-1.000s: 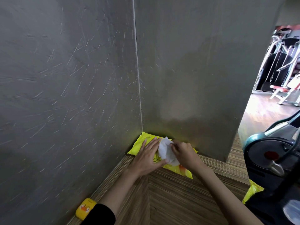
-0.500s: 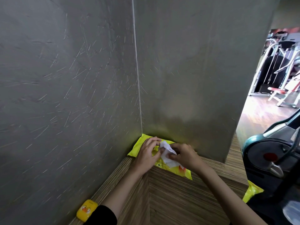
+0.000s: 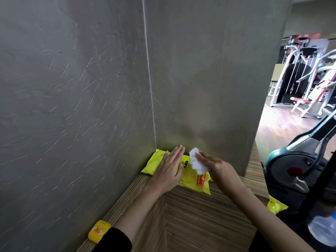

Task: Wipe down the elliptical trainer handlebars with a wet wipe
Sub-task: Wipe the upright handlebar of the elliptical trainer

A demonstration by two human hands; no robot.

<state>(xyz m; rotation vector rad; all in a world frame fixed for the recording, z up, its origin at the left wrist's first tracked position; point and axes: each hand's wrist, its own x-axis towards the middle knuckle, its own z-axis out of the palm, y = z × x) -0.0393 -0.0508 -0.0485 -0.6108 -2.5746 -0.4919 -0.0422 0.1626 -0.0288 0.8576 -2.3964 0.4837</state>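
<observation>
A yellow pack of wet wipes (image 3: 190, 176) lies on the wooden ledge (image 3: 190, 215) in the corner of two grey walls. My left hand (image 3: 168, 171) presses flat on the pack with straight fingers. My right hand (image 3: 217, 169) pinches a crumpled white wet wipe (image 3: 197, 161) just above the pack's right half. The elliptical trainer (image 3: 298, 168) stands at the right, its dark flywheel housing and a slanted bar showing; its handlebars are out of view.
A small yellow case with a cartoon face (image 3: 99, 230) lies on the ledge at lower left. A second yellow pack (image 3: 277, 206) pokes out beside the trainer. A clear plastic bottle (image 3: 323, 228) sits at lower right. Gym machines (image 3: 305, 77) stand beyond.
My left hand has gone from curled fingers at the pack's opening to lying flat on the pack. The wipe has come free and risen a little in my right hand.
</observation>
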